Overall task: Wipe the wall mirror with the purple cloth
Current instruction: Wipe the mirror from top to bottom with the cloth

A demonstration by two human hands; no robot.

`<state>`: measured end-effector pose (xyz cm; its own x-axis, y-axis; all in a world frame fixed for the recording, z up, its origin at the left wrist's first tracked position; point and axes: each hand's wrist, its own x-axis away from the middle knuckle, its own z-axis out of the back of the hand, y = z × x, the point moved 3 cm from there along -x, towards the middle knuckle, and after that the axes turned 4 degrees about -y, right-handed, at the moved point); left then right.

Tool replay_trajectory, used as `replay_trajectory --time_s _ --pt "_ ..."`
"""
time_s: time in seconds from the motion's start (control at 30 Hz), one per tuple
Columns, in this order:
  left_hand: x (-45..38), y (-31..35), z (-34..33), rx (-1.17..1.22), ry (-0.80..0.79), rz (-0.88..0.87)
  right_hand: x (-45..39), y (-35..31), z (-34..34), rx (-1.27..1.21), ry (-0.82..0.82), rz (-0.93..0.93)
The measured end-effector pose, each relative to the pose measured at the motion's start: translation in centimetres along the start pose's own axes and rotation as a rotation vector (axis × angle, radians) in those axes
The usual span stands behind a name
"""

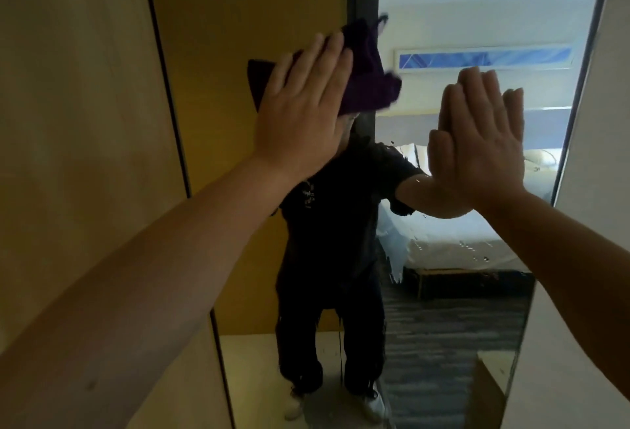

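The tall wall mirror (460, 309) fills the middle and right of the view, with a dark frame. My left hand (300, 111) lies flat with fingers together, pressing the crumpled purple cloth (368, 77) against the upper left part of the glass. My right hand (477, 149) rests flat on the glass further right, fingers straight and holding nothing. Its reflection meets it at the palm. The mirror shows a person in dark clothes, a bed and a carpeted floor. Small droplets speck the lower glass.
A wooden wall panel (78, 121) with a dark vertical seam runs along the left of the mirror. A pale wall (600, 190) borders the mirror on the right.
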<state>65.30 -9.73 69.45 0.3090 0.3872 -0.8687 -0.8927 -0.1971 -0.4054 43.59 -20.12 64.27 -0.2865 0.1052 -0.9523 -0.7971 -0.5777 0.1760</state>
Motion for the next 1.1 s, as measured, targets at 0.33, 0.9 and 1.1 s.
replay_trajectory --time_s 0.33,0.9,1.1 --pt "29.4 11.2 -8.7 0.013 -0.185 -0.354 0.4 0.5 -0.8 -0.020 0.079 0.003" --pt "-5.9 4.1 2.5 0.164 0.229 0.091 1.5 5.4 0.9 -0.067 -0.007 -0.002" --pt "-6.9 7.2 -0.2 0.010 0.048 0.039 1.9 6.8 0.1 -0.048 0.071 0.077"
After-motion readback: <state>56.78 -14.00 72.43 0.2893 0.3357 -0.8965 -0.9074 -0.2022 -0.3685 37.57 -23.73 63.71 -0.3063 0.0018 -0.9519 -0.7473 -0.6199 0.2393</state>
